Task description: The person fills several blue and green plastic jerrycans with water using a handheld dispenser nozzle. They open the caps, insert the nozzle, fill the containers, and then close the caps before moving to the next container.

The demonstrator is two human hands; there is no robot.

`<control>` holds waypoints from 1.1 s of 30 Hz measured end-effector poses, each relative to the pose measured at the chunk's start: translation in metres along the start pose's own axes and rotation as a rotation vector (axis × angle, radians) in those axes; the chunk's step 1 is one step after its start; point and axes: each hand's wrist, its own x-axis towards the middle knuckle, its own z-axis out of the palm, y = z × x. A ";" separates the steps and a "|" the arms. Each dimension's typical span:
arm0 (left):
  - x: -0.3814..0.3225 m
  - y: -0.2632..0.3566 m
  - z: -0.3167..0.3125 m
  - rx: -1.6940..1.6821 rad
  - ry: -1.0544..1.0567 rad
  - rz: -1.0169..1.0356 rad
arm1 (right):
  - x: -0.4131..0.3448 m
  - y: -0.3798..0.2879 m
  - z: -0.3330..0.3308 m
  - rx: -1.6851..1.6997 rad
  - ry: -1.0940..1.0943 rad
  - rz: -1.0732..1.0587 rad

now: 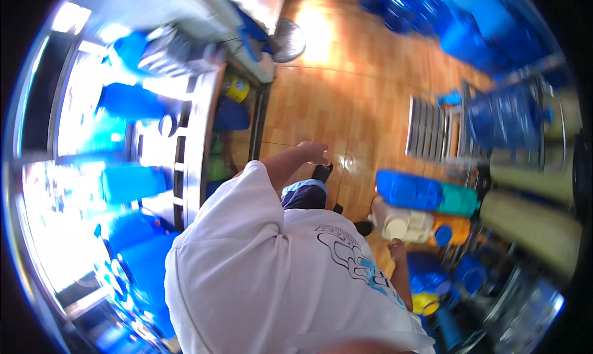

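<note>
My left hand (316,153) hangs over the wood-look floor, above my dark shoe (323,172). Its fingers curve loosely apart, with nothing visible in them. Low on the other side is my right hand (397,248), beside a cream plastic jug (402,223). Blur hides whether its fingers touch the jug or are closed. Around that jug stand a blue jerrycan (407,189), a green container (458,199) and an orange container (451,229) with a blue cap. My white printed T-shirt (259,280) fills the lower middle of the view.
Shelving with a metal edge (199,136) runs along the left, holding blue containers. On the right are a slatted metal rack (425,129), a large blue water bottle (502,117) and pale cylinders (528,224). More blue water bottles (398,11) line the far wall.
</note>
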 end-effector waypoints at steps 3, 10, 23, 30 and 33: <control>-0.068 -0.055 -0.035 -0.173 0.194 -0.144 | 0.032 -0.078 -0.023 0.135 -0.039 -0.079; -0.190 -0.171 0.027 -0.470 0.429 -0.473 | 0.101 -0.232 -0.096 0.056 -0.024 -0.388; -0.353 -0.362 0.014 -0.580 1.242 -0.909 | 0.139 -0.340 -0.033 -0.399 -0.273 -0.610; -0.295 -0.531 0.005 -0.610 1.209 -0.792 | 0.116 -0.481 -0.002 -0.641 -0.250 -0.518; -0.269 -0.581 0.012 -0.545 0.999 -0.917 | 0.112 -0.572 0.001 -0.747 -0.283 -0.442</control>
